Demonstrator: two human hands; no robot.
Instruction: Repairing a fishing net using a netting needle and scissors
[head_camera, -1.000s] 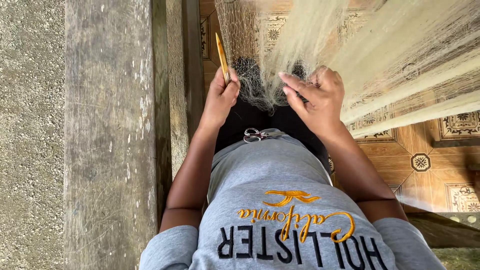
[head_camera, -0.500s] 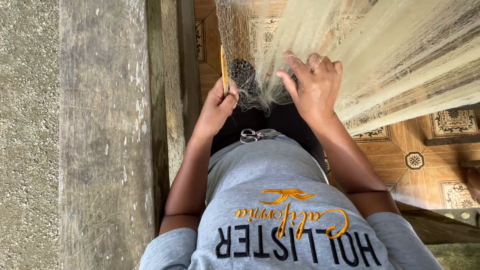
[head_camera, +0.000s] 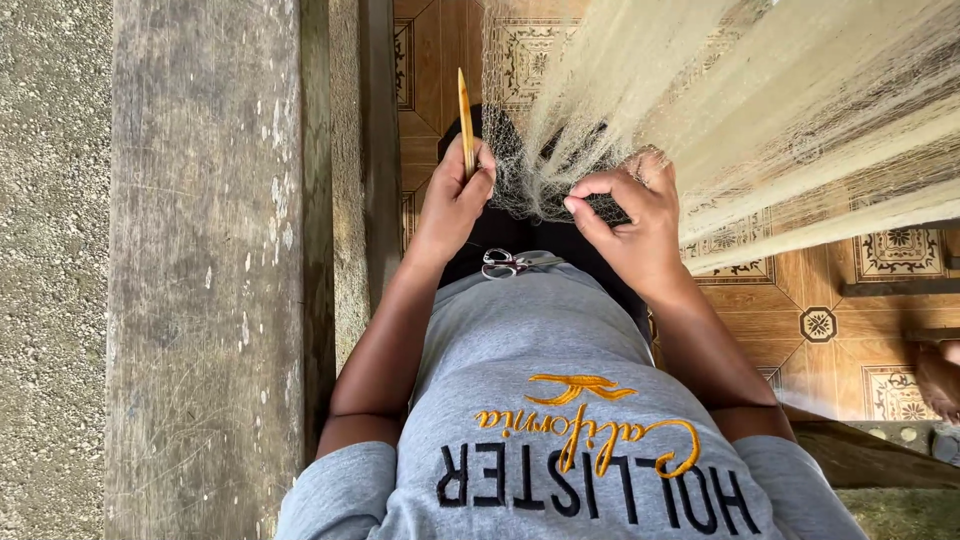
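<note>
The pale fishing net (head_camera: 720, 110) hangs in long folds from above, its gathered lower edge bunched just over the person's lap. Against that bunch, the right hand (head_camera: 630, 225) is clenched on a pinch of mesh, thumb and forefinger pressed together; half a second ago its fingers were spread and higher in the net, so a fresh section now seems caught. Left of the bunch, the left hand (head_camera: 455, 200) grasps a slim yellow netting needle (head_camera: 465, 120), point upward, much as before. Below the bunch, small scissors (head_camera: 503, 263) lie on the grey shirt (head_camera: 560, 400). Farther left stands a weathered wooden beam (head_camera: 205, 270).
</note>
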